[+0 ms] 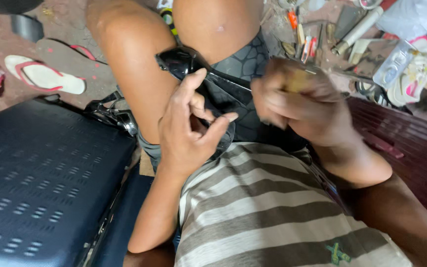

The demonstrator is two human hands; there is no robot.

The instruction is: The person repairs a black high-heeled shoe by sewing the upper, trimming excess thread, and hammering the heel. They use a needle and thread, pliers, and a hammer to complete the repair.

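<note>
Scattered hand tools [306, 42] litter the upper floor; left hand [189, 131] pinches a glossy black leather shoe [193, 66]; blurred right hand [297, 104] is closed around a small tan object [297, 81].

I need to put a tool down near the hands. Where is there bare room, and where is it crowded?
Free: the dark blue perforated seat left of the left hand, and bare ground between the white-and-red sandal and the knee. Crowded: the heap of tools beyond the right hand, and the lap, taken up by the black shoe.

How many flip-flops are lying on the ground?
1 whole flip-flop, white with red straps, upper left. Part of a darker one lies beyond it; others may be hidden.
</note>
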